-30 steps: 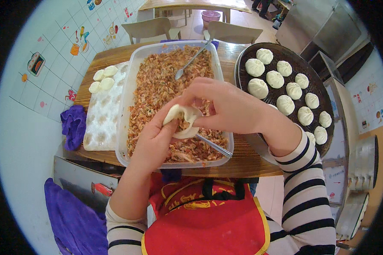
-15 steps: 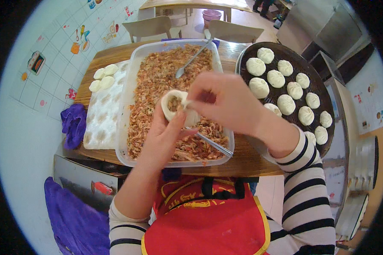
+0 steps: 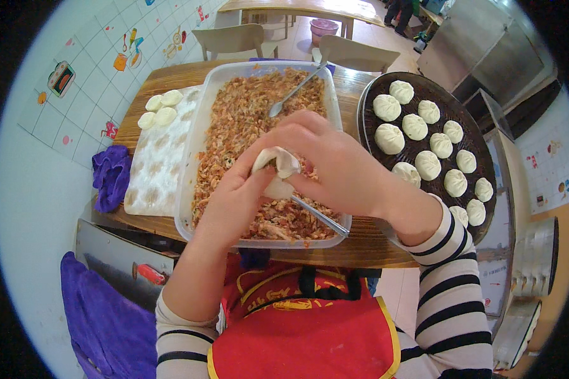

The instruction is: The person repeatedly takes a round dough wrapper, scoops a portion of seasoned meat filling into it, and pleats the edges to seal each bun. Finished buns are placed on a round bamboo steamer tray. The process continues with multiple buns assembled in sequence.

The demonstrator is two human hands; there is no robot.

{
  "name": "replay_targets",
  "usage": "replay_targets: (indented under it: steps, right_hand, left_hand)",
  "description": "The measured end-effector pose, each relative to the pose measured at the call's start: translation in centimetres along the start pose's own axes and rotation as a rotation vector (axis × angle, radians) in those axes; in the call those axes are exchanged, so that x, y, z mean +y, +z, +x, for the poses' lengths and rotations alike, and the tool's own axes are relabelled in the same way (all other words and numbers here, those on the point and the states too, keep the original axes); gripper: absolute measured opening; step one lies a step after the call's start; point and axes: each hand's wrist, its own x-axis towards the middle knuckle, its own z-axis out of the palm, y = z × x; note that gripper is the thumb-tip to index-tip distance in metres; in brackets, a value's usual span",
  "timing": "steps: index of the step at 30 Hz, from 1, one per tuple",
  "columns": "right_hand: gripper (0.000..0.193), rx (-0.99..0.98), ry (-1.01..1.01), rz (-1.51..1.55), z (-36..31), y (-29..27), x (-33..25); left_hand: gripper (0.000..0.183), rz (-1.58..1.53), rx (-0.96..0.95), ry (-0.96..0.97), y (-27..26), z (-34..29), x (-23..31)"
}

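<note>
Above the filling, a partly closed stuffed bun of white dough is held between both hands. My left hand cups it from the left, with the thumb at its edge. From the right, my right hand grips the rim of the dough, which folds over the opening; the fingertips are partly hidden. Below the hands is a translucent plastic tub of reddish-brown chopped filling. A metal handle lies over its near right rim, its other end hidden. A spoon rests at the far side of the filling.
On the right stands a round dark steamer tray with several pleated buns. To the left, a floured board carries several flat dough rounds. A purple cloth lies beside it. Chairs stand beyond the wooden table.
The open dough cup has been folded partly over its filling. My right hand has moved in closer around it, and the whole view has shifted slightly.
</note>
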Motion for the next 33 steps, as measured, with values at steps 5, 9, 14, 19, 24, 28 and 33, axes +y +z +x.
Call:
replay_targets:
  steps: [5, 9, 14, 19, 24, 28, 33]
  right_hand:
    - [0.01, 0.091, 0.362, 0.189, 0.2, -0.9, -0.7]
    - [0.016, 0.026, -0.108, 0.05, 0.1, 0.4, -2.2]
    - [0.024, -0.09, -0.083, -0.059, -0.6, 0.4, -2.7]
    - [0.028, -0.14, -0.416, -0.273, -0.6, 0.9, -2.3]
    - [0.022, 0.029, -0.127, -0.099, -0.2, 0.2, -1.9]
    - [0.023, -0.014, -0.196, -0.162, -0.2, -0.6, -1.6]
    - [0.017, 0.042, -0.1, -0.045, -0.2, 0.4, -2.5]
  left_hand:
    - [0.055, -0.318, 0.204, -0.008, -0.2, 0.1, 0.9]
    - [0.06, -0.819, -0.044, -0.146, 0.7, 0.3, -0.3]
    - [0.056, -0.654, -0.011, -0.135, -0.5, 0.6, -1.7]
    - [0.055, -0.7, -0.098, -0.215, -0.7, 1.5, -1.0]
    - [0.053, -0.644, -0.079, -0.101, -0.3, 0.9, 0.9]
    - [0.063, -0.387, -0.054, 0.034, -0.4, 0.6, 0.0]
    - [0.059, -0.272, 0.061, -0.062, -1.2, 1.2, -0.9]
